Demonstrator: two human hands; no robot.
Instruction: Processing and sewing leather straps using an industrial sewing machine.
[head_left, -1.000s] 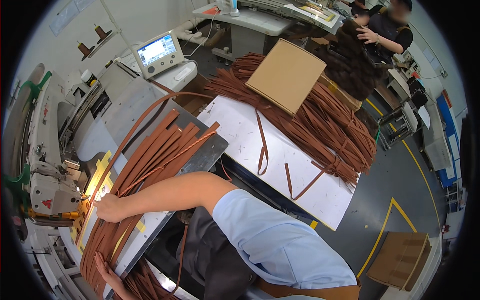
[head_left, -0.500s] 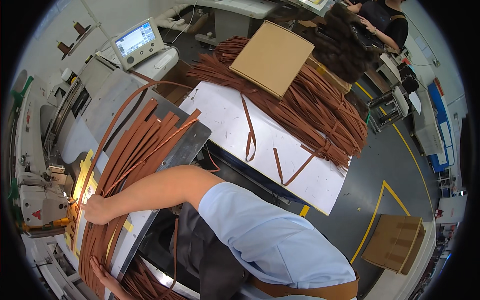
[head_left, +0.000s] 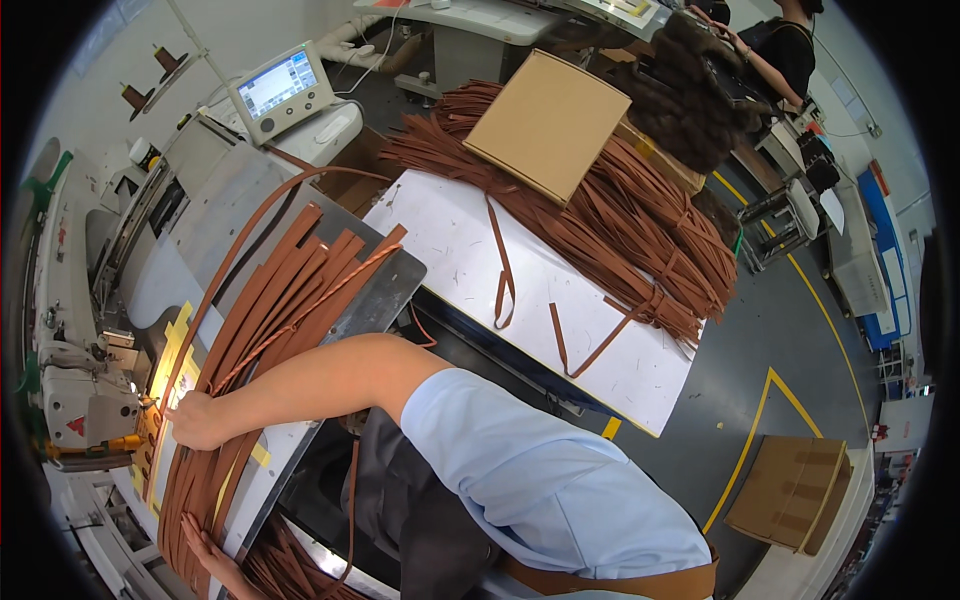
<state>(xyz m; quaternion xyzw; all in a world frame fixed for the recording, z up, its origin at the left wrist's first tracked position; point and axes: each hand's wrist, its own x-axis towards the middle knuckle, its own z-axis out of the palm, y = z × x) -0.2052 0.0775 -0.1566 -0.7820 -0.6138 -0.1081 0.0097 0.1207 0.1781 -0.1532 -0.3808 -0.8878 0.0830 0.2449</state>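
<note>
My right hand (head_left: 197, 420) lies flat, fingers together, on a sheaf of brown leather straps (head_left: 265, 320) at the near-left part of the sewing machine bed (head_left: 365, 300), just beside the lit needle area of the sewing machine (head_left: 85, 400). The straps run from under this hand diagonally toward the bed's far right corner, fanning out there, and one strap arcs upward over the bed. My left hand (head_left: 212, 555) rests at the bed's near edge, fingers spread on the lower ends of the same straps; I cannot tell whether it grips them. The two hands are apart, right farther from me, left nearer. To the right stands a white table (head_left: 450, 240) bearing loose straps, and a large strap pile (head_left: 640, 230) along its far edge, topped by a cardboard box (head_left: 550, 120). A control panel (head_left: 280, 90) stands beyond the bed.
</note>
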